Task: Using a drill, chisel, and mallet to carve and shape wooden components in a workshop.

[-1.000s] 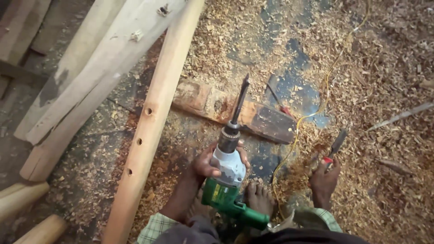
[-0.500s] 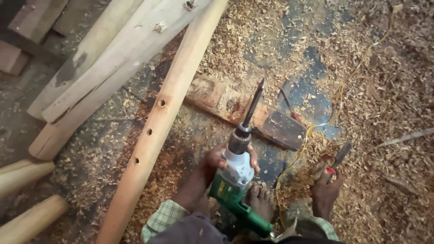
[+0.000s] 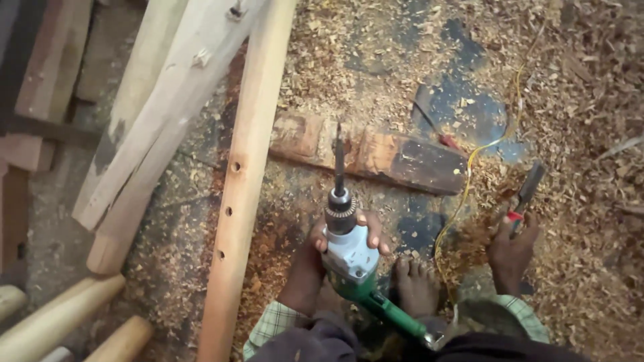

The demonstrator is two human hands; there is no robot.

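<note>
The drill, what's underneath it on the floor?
Under the drill, held by the left hand, lie sawdust and a bare foot. The floor directly beneath its body is hidden.

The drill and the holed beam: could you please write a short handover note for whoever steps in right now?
Left hand: holds the drill by its grey body, bit pointing away, off the wood.
Right hand: grips a small red-marked tool over the shavings.
Beam: lies slanted left of the drill, three holes showing along its face.
Board: flat on the floor beyond the bit.
Yellow cord: trails across the floor between the hands.
Foot: bare, beside the drill.
Done: three holes bored.
Left: cannot tell whether more holes are wanted; the drill is not on the beam.
</note>
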